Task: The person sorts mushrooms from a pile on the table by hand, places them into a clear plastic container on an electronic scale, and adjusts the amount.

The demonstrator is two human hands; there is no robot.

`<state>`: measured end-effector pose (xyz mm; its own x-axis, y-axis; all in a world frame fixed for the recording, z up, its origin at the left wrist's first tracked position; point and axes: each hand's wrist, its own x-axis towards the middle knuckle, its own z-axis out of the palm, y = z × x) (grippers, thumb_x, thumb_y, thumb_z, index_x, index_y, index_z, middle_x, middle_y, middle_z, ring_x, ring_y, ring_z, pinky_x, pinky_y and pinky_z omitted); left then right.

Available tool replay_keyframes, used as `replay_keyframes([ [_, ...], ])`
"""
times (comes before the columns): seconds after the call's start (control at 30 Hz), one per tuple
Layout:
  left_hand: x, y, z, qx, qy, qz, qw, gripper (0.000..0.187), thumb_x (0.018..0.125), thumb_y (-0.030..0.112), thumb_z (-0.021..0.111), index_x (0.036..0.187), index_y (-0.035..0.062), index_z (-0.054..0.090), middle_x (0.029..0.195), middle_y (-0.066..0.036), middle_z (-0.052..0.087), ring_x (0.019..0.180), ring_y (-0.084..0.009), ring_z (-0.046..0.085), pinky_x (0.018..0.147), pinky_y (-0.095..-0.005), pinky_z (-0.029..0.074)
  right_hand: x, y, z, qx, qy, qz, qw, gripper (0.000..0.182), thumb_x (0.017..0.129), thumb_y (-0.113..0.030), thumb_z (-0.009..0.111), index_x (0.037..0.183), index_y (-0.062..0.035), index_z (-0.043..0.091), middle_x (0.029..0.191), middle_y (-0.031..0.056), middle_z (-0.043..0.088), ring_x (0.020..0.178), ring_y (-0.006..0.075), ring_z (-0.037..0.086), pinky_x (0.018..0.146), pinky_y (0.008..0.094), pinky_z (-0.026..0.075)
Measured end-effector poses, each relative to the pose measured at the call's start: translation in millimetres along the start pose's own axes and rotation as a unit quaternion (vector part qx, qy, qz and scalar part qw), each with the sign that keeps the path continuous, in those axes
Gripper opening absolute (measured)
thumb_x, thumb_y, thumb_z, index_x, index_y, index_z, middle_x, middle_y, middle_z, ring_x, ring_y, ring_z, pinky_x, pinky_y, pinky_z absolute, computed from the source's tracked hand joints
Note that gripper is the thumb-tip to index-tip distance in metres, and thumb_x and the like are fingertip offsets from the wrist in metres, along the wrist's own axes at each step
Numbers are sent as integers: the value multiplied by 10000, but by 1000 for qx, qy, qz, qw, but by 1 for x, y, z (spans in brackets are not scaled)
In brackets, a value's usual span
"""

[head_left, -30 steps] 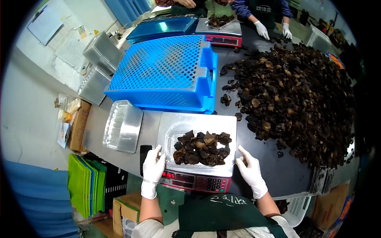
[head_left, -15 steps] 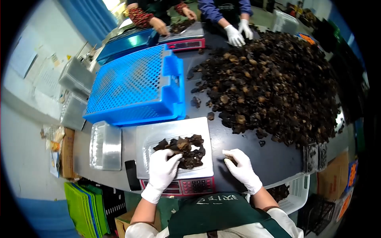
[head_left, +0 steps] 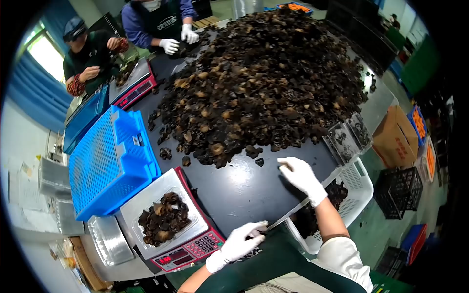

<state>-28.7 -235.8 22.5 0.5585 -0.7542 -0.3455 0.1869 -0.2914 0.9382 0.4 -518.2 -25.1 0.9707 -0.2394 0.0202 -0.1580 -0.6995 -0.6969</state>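
My white-gloved left hand [head_left: 239, 242] is at the table's front edge, right of the scale, its fingers apart and nothing visible in them. Over the dark tabletop, just short of a big heap of dark, ruffled wood ear mushrooms [head_left: 254, 93], reaches my right hand [head_left: 302, 178], also gloved; thumb and fingers are spread, and I see nothing between them. A portion of wood ear mushrooms [head_left: 165, 219] lies in a clear plastic tray [head_left: 199, 225] on the digital scale [head_left: 132, 207].
Left stands an upturned blue crate [head_left: 97, 161] by stacked clear trays [head_left: 111, 241]. A white basket [head_left: 360, 188] holding mushrooms hangs below the front edge; clear containers [head_left: 344, 141] sit above it. Two co-workers [head_left: 163, 24] [head_left: 90, 58] work across the table, one beside another scale [head_left: 137, 88].
My view has swung right. My left hand has left the mushrooms on the scale and moved right to the table edge. My right hand has moved forward toward the heap, its fingers now spread.
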Motion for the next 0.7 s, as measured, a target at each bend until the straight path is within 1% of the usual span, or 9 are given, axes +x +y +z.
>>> replay_keyframes([
  [0.13, -4, -26, -15, 29, 132, 12, 991, 328, 895, 28, 595, 1223, 12, 587, 1071, -58, 656, 895, -80, 579, 830, -232, 478, 30, 12, 61, -15, 0, -23, 1000, 250, 863, -235, 593, 1073, -118, 662, 1038, 78, 652, 986, 263, 622, 856, 357, 500],
  [0.27, -12, -37, -23, -17, 211, -27, 977, 358, 861, -12, 607, 1218, 12, 592, 1060, -47, 647, 876, -75, 562, 839, -229, 470, 65, 12, 108, -92, 157, -97, 978, 319, 841, -241, 622, 1142, -135, 634, 1070, 72, 611, 991, 275, 591, 866, 374, 489],
  [0.37, -21, -45, -29, -33, 237, -41, 970, 347, 870, -13, 599, 1217, 8, 590, 1065, -47, 644, 881, -67, 559, 841, -226, 468, 84, 16, 118, -39, 2, -61, 997, 318, 828, -178, 618, 1138, -113, 648, 1075, 91, 610, 961, 269, 593, 858, 376, 490],
  [0.43, -28, -45, -31, -58, 252, -58, 964, 344, 882, -11, 594, 1225, 6, 584, 1077, -41, 638, 880, -61, 558, 835, -219, 467, 82, 7, 120, 41, 44, -87, 994, 272, 825, -154, 619, 1080, -77, 670, 984, 99, 641, 852, 242, 611, 782, 355, 505],
  [0.47, -30, -44, -32, -56, 254, -66, 963, 334, 896, -11, 579, 1230, 0, 577, 1098, -59, 636, 930, -90, 577, 875, -245, 473, 79, 0, 113, 120, -16, -54, 991, 242, 833, -163, 622, 1042, -53, 673, 911, 90, 648, 781, 210, 605, 725, 334, 500],
  [0.5, -32, -42, -32, -55, 256, -75, 962, 325, 909, -10, 564, 1234, -5, 570, 1119, -77, 635, 979, -120, 596, 915, -272, 479, 73, -18, 95, 196, -80, -19, 977, 223, 841, -172, 625, 1003, -29, 677, 838, 81, 654, 710, 178, 598, 667, 313, 495],
  [0.57, -31, -36, -30, -90, 271, -40, 957, 378, 899, -15, 580, 1274, 2, 542, 1093, -58, 619, 875, -66, 552, 832, -222, 465, 60, -37, 83, 423, -249, 107, 864, 228, 864, -221, 649, 935, -5, 673, 753, 11, 616, 625, 85, 525, 582, 261, 437],
  [0.63, -26, -28, -25, -76, 326, 16, 942, 527, 882, -41, 593, 1380, 16, 432, 1223, -106, 537, 892, -86, 550, 823, -230, 470, 43, -65, 78, 347, -343, 73, 870, 221, 857, -221, 657, 951, -21, 674, 722, 10, 607, 615, 83, 510, 576, 264, 434],
  [0.7, -25, -8, -23, -96, 374, 32, 922, 597, 863, -41, 617, 1414, 29, 399, 1286, -123, 497, 950, -117, 550, 837, -248, 480, 22, -80, 93, 325, -355, -57, 875, 238, 849, -233, 665, 970, -28, 671, 688, 14, 595, 616, 80, 512, 578, 258, 435],
])
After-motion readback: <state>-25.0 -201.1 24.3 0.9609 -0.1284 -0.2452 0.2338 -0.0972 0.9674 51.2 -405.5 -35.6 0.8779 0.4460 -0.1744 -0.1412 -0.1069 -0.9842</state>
